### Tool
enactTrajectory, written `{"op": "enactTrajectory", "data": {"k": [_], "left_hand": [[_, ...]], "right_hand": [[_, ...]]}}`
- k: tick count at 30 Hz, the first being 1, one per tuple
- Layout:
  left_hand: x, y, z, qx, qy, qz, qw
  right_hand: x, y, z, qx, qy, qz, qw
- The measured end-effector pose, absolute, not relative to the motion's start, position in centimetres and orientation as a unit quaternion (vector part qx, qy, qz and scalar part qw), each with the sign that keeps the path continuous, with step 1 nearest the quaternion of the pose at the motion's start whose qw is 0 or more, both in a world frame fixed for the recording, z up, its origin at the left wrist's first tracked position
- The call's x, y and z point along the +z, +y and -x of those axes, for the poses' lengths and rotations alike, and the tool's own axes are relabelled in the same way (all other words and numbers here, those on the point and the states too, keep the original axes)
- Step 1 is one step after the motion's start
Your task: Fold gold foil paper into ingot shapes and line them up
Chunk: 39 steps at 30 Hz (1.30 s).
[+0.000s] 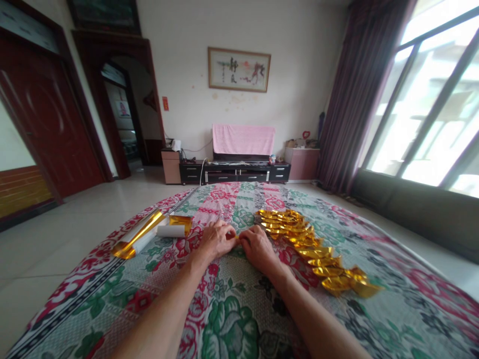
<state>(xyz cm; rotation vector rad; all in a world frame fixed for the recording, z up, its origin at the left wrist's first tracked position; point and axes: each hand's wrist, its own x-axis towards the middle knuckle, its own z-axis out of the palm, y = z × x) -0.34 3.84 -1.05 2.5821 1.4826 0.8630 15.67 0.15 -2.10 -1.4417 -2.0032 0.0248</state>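
Note:
My left hand and my right hand meet over the middle of the table, fingers pinched together. Between their fingertips shows a small bit of gold foil paper, mostly hidden by the fingers. To the right of my right hand lie several folded gold foil ingots in a slanting row. Left of my left hand rests a curled sheet of gold foil paper with its white back outward. Farther left is a larger roll of gold and white foil paper.
A flowered tablecloth covers the round table. Beyond it stand a black low cabinet and a screen under a pink cloth. A doorway opens at left; a purple curtain and windows are at right.

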Motion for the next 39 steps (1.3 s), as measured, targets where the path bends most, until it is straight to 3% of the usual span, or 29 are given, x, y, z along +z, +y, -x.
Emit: {"op": "enactTrajectory", "data": {"k": [11, 21, 33, 39], "left_hand": [[-2.2, 6.6, 2.9, 0.284, 0.406, -0.857, 0.140], [-1.4, 6.6, 2.9, 0.253, 0.404, -0.866, 0.150], [-0.7, 5.5, 3.2, 0.262, 0.388, -0.868, 0.165], [0.0, 4.7, 2.4, 0.325, 0.443, -0.796, 0.254]], "right_hand": [[-1.7, -0.1, -15.7, 0.011, -0.771, 0.543, 0.333], [-1.9, -0.2, -15.4, -0.011, -0.751, 0.574, 0.327], [-2.0, -0.5, -15.5, -0.001, -0.758, 0.533, 0.376], [-1.9, 0.0, -15.6, 0.019, -0.700, 0.558, 0.445]]}}
